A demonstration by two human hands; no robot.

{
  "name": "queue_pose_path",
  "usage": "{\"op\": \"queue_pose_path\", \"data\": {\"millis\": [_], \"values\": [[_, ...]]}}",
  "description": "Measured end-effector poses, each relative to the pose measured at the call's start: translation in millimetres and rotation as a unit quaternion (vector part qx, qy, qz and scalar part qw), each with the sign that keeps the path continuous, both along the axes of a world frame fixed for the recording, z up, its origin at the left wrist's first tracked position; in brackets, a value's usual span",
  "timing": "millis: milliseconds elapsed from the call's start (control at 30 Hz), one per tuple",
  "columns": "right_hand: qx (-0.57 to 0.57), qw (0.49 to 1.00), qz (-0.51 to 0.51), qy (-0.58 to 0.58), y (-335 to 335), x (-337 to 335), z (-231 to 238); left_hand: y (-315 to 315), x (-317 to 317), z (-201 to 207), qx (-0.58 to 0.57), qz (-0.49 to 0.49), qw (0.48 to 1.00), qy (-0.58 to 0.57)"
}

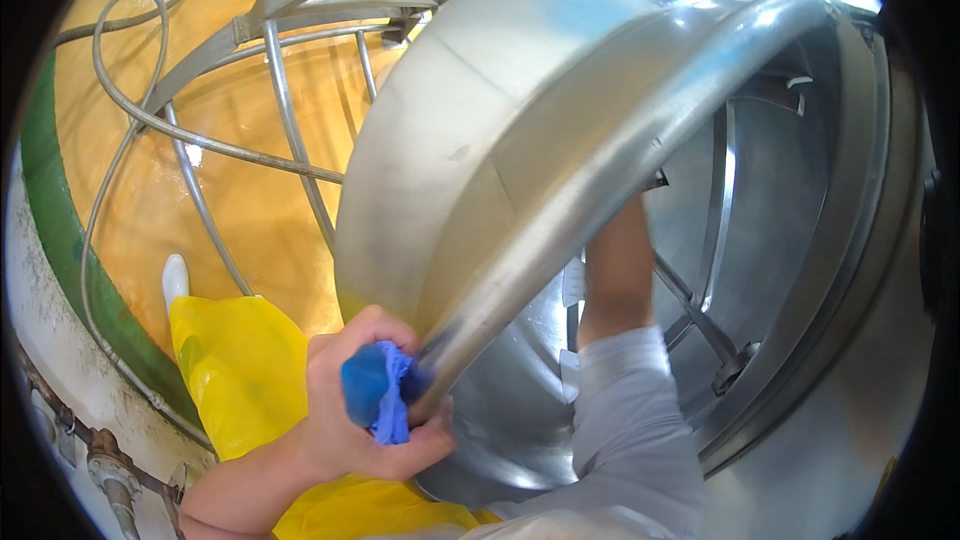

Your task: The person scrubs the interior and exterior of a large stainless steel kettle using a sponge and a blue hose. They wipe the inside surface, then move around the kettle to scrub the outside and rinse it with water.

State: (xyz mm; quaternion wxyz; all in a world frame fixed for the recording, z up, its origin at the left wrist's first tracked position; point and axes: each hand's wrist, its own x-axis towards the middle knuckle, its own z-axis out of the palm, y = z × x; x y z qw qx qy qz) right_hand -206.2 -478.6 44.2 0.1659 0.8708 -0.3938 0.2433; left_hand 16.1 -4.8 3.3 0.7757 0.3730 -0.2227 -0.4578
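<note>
My left hand (345, 365), bare, is closed around a blue round-ended object (366, 386) with crumpled blue-violet material (394, 410) bunched about it. Its exact kind is unclear. That hand is right at the lower end of the thick, curved steel rim (590, 195) of a large metal kettle (430, 130). My right arm (632, 380), in a grey sleeve, reaches down into the kettle. Beyond the wrist (615, 280) the rim hides my right hand, so its fingers and anything in them do not show. Mixing arms (722, 210) of steel stand inside the kettle beside my right forearm.
A curved steel pipe frame (290, 130) stands left of the kettle. Across the orange floor (260, 260), a grey hose (250, 153) loops and runs along the green strip (55, 190). Pipes and a valve (110, 460) lie lower left. A yellow apron (235, 370) covers my front.
</note>
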Motion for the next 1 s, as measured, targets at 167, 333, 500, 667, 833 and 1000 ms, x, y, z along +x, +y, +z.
{"op": "queue_pose_path", "data": {"millis": [167,333,500,667,833,1000], "values": [[0.235,0.951,-0.138,0.144,110.3,-122.2,-132.0,3.6,-2.2,-0.9,0.013,-0.027,0.997,0.072],[0.305,0.892,-0.283,0.176,160.7,-230.9,-208.5,1.4,-5.9,-1.1,-0.011,-0.024,0.997,0.078],[0.27,0.945,-0.186,-0.005,206.4,-176.1,-193.8,-0.1,-6.0,-1.4,-0.01,0.008,0.997,0.074],[0.252,0.967,-0.027,-0.004,152.7,-26.0,-151.7,-1.3,-12.5,-3.7,0.007,0.03,0.997,0.075],[0.039,0.97,0.087,-0.226,-13.7,166.4,-16.1,3.2,-9.5,-0.2,0.041,0.024,0.998,0.049],[-0.103,0.991,-0.053,-0.064,-112.0,99.9,11.0,5.0,-10.2,1.1,0.046,-0.014,0.997,0.067]]}}
